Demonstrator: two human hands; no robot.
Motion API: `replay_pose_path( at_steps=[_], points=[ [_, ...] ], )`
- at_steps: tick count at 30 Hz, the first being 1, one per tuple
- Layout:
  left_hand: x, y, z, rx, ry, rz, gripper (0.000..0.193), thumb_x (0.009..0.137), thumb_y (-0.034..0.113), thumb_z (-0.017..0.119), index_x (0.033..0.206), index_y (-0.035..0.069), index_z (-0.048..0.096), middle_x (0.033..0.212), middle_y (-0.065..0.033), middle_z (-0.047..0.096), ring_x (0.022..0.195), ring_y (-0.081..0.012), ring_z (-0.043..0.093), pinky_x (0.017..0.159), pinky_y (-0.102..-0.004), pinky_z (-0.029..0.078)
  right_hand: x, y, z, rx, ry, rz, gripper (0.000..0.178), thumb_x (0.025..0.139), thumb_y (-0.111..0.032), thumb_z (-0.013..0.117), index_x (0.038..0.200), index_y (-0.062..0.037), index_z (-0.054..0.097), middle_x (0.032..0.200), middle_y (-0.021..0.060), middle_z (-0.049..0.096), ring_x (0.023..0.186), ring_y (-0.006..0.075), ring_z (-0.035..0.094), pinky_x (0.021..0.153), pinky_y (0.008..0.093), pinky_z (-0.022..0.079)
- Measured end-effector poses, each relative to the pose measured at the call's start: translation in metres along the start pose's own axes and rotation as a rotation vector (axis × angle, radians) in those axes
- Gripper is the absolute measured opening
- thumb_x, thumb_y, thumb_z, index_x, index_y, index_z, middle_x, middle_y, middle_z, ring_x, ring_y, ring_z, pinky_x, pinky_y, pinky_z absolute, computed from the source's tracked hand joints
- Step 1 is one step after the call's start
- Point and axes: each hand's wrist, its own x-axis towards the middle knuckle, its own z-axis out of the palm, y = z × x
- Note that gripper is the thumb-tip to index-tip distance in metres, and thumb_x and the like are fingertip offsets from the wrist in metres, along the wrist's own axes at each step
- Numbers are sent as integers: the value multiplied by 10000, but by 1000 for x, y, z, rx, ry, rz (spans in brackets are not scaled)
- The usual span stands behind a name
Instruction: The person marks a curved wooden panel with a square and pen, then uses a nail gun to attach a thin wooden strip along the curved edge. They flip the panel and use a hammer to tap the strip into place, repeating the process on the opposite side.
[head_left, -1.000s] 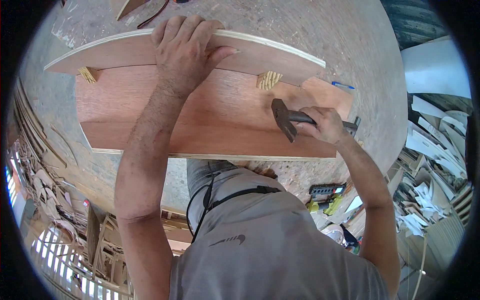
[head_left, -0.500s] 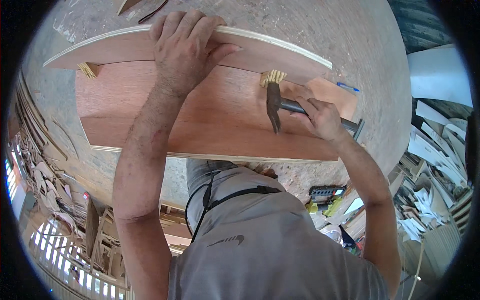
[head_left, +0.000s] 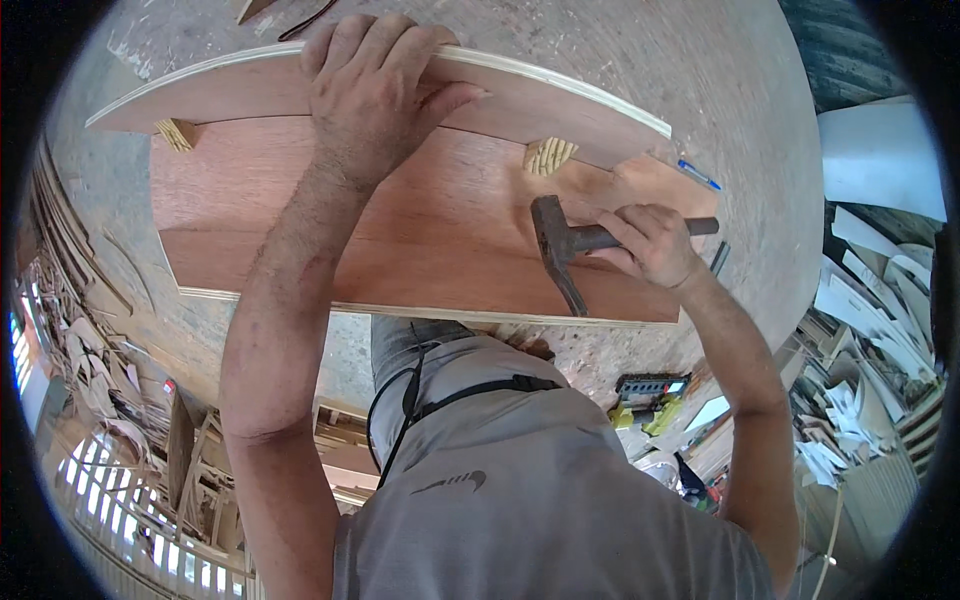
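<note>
A plywood assembly lies on the counter, lengthwise along the near edge, its right end well short of the counter's right edge. It has an upright panel on the far side, a broad base panel and a near board toward the person. The left hand pinches the upright panel left of its middle: the fingers hook over the top edge, side by side, with the thumb against the inner face. The right hand has its fingers wrapped around the handle of a hammer, whose head points left over the assembly's right half; whether it touches the wood is unclear. A right block and a left block sit where upright and base panels meet. A blue pen lies just beside the base panel's far right corner.
</note>
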Motion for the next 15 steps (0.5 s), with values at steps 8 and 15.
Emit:
replay_pose_path(
  at_steps=[8, 15],
  points=[
    [1, 5, -4, -7, -60, -21, 535, 708, 535, 792, 1064, 157, 662, 985, 3, 607, 992, -208, 554, 949, -408, 354, 7, 15, 16, -248, -132, 65, 482, 822, -384, 726, 1189, -81, 649, 802, 88, 632, 686, 245, 666, 607, 355, 552],
    [1, 4, -4, 18, -60, -33, 537, 701, 538, 795, 1061, 159, 668, 983, 2, 604, 992, -217, 553, 961, -415, 355, 10, 4, 4, 59, -17, -45, 526, 779, -326, 771, 1196, -35, 636, 754, 80, 611, 657, 250, 646, 584, 371, 530]
  ],
)
